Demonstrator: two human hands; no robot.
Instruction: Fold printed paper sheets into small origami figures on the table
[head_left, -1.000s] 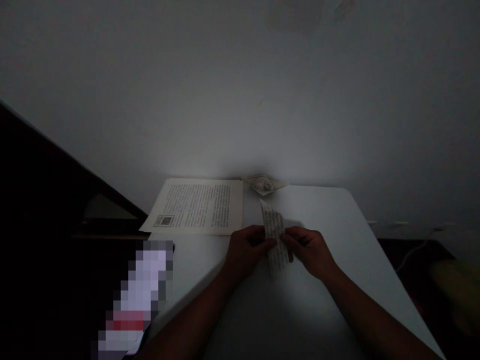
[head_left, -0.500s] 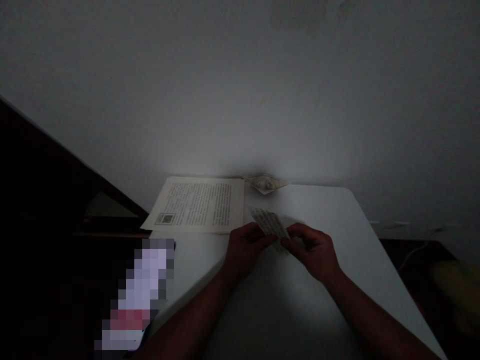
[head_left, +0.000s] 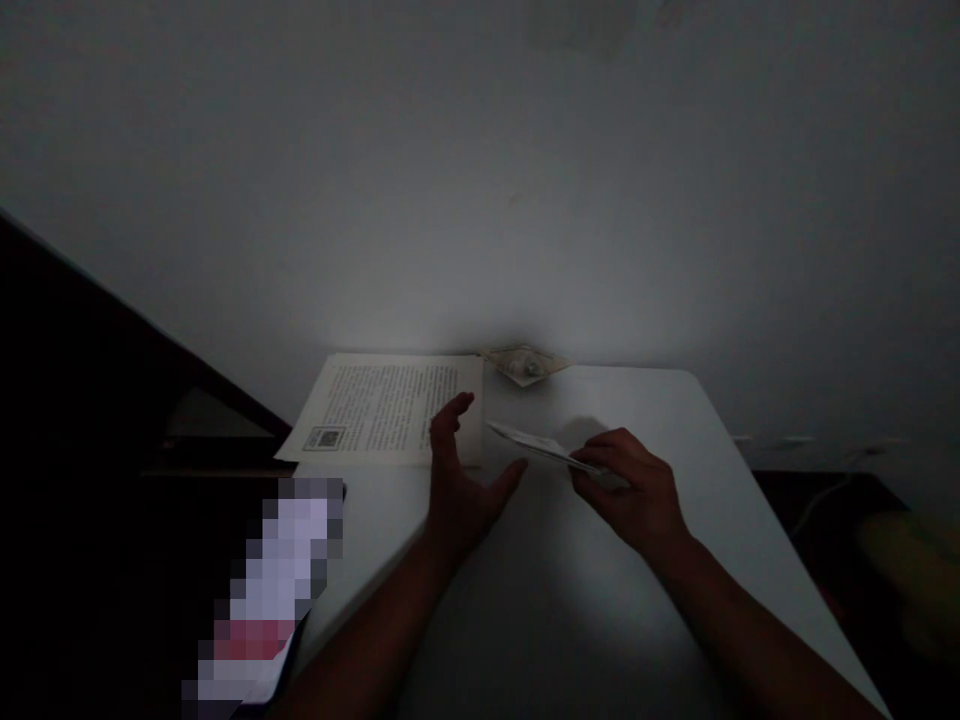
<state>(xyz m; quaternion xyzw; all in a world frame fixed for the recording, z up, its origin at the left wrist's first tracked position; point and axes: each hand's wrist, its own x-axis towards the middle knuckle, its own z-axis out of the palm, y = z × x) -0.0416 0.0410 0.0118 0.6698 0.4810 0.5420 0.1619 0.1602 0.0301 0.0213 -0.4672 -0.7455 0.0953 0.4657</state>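
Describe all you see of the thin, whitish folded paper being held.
The thin, whitish folded paper shows nearly edge-on, narrow and pointed, with layered-looking edges and faint marks on top. It slants above the smooth white tabletop, tip leftward. The bare right hand pinches its other end between thumb and fingers; the bare, open left hand seems apart.

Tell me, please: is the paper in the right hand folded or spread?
Folded, it appears: the paper in the right hand shows layered edges.

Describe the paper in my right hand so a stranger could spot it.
Find the white table against the wall, then the right hand. It pinches a flat folded paper, seen nearly edge-on. Unlike the printed sheet and diamond-shaped paper farther back, it alone is hand-held.
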